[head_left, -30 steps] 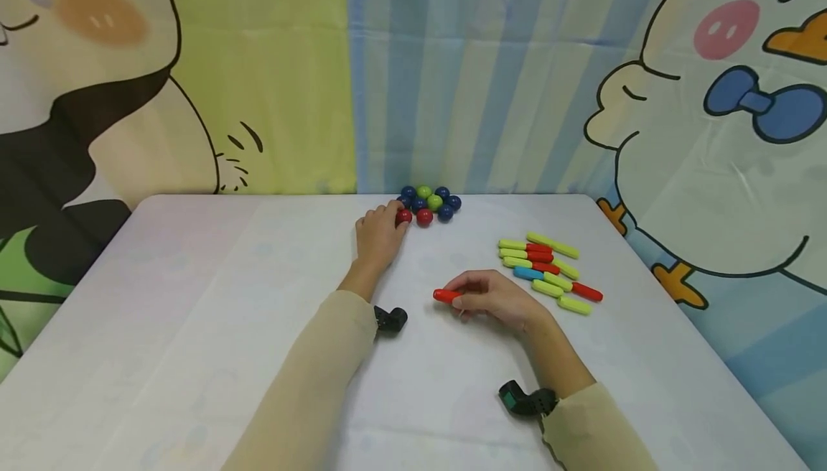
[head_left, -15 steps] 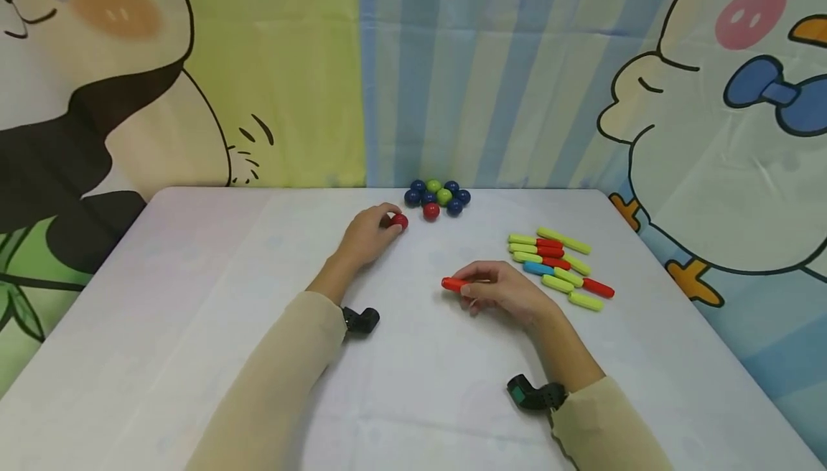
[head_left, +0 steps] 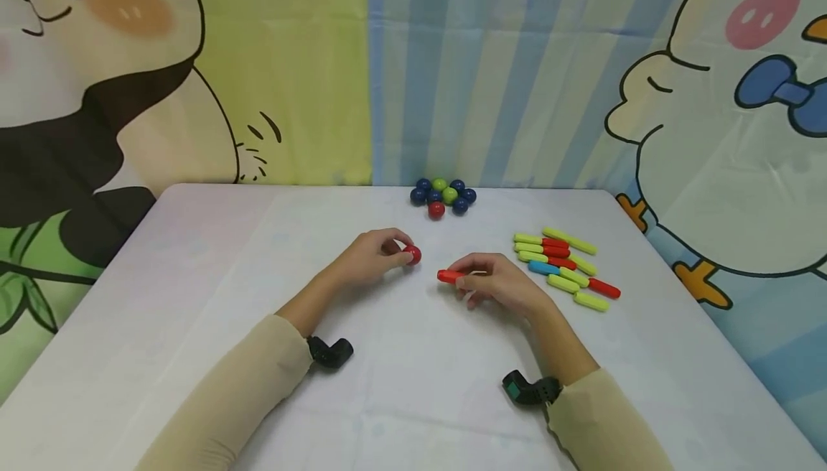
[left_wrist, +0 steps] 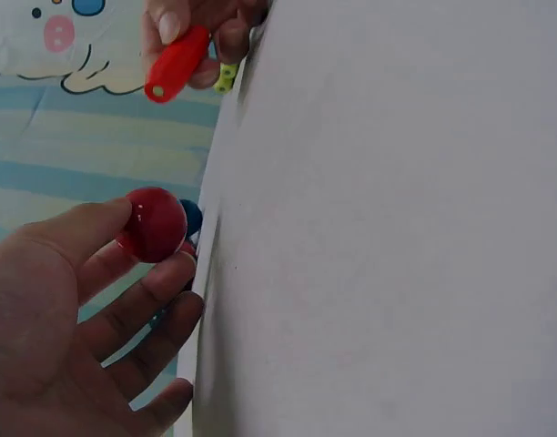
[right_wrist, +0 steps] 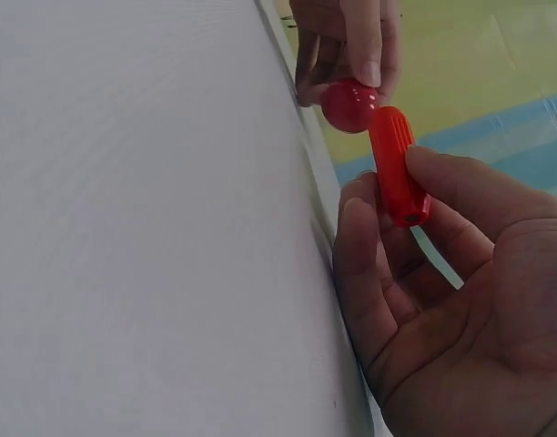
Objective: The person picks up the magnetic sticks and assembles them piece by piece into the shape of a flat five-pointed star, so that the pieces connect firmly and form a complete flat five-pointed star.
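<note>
Between thumb and fingers my left hand (head_left: 371,259) pinches a glossy red ball (head_left: 413,254) over the middle of the table. In the left wrist view the red ball (left_wrist: 155,225) sits at the thumb tip, the other fingers spread below it. To its right, my right hand (head_left: 504,283) holds a short red stick (head_left: 449,276), its free end pointing toward the ball. A small hole shows in the end of the red stick (left_wrist: 177,66) in the left wrist view. Ridges run along the red stick (right_wrist: 399,168) in the right wrist view. Ball and stick are apart in the head view.
A cluster of dark blue and green balls (head_left: 449,196) with another red ball (head_left: 436,210) lies at the table's back edge. Several yellow-green, red and blue sticks (head_left: 568,263) lie right of my right hand on the white table (head_left: 226,277). A printed cloth hangs behind.
My left hand has taken the red ball from the cluster and brought it toward me, close to the red stick. The right hand keeps its grip on the stick, almost in place.
</note>
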### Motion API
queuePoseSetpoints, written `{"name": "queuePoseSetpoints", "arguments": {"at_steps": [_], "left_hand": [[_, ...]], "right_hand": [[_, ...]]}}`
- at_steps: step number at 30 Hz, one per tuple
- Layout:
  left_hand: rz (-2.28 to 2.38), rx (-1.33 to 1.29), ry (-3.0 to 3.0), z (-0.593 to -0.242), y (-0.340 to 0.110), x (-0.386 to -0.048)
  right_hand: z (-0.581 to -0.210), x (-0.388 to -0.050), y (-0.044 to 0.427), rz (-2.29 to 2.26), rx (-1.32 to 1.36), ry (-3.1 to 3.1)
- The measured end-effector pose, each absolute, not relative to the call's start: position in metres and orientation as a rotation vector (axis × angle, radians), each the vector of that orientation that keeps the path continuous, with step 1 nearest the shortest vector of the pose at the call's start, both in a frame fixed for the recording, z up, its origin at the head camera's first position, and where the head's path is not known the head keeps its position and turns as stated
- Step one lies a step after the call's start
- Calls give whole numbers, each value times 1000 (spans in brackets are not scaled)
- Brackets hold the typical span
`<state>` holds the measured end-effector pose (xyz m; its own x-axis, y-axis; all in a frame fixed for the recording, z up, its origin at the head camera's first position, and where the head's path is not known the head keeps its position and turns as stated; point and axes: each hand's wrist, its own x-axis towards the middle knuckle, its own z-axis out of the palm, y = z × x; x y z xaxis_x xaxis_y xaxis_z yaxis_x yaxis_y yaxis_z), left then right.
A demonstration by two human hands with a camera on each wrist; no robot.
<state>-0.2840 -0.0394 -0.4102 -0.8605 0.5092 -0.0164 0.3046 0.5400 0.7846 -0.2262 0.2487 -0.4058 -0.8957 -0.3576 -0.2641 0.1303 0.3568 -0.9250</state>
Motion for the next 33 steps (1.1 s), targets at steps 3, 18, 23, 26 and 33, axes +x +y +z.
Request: {"name": "queuePoseSetpoints", "arguments": {"at_steps": [3, 18, 23, 26, 33], "left_hand": [[1197, 718, 2502, -408, -42, -273], [1240, 738, 2468, -406, -53, -238], [1263, 737, 2490, -413, -55, -233], [1268, 740, 2506, -416, -55, -231], [1266, 773, 2526, -416, -52, -231]], "right_hand": [[-406, -228, 245, -1554, -206, 2208], [-407, -230, 226, -1548, -278, 2200], [-408, -231, 223, -1473, -332, 2257], [-409, -231, 221, -1421, -354, 2285], [-408, -231, 223, -1371, -363, 2328]]}}
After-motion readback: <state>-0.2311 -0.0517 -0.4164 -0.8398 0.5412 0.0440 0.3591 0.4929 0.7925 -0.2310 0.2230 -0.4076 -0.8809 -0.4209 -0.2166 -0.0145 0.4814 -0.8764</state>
